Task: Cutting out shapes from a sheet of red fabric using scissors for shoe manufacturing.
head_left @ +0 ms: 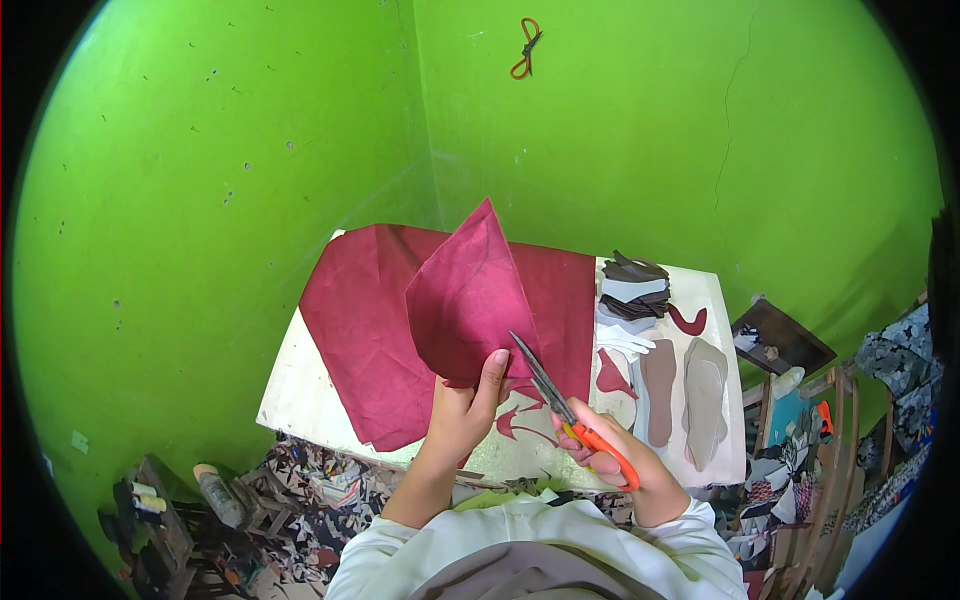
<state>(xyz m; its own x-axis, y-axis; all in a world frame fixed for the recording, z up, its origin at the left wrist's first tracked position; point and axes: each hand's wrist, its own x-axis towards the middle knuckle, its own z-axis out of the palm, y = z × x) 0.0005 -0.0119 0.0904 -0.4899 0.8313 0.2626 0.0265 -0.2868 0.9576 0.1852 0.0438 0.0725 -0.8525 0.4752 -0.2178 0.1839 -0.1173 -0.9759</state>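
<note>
My left hand [470, 405] grips a dark red piece of sheet material [470, 290] by its lower edge, thumb on its front, and holds it upright above the table. In my right hand [605, 440] is a pair of scissors [560, 400] with orange handles and dark blades. The blade tips lie at the right lower part of the piece; whether they are cutting into it I cannot tell. A larger dark red sheet [360, 330] spreads over the table behind. Small red offcuts [520, 418] lie between my hands, and a red scrap [613, 375] rests to the right.
On the white table [290, 390], brown sole-shaped pieces [658, 390], grey sole-shaped pieces [705, 395] and a dark stack [637, 285] lie at right. Another pair of scissors [527, 50] hangs on the green wall. Scraps [320, 480] cover the floor; a wooden rack [830, 470] stands right.
</note>
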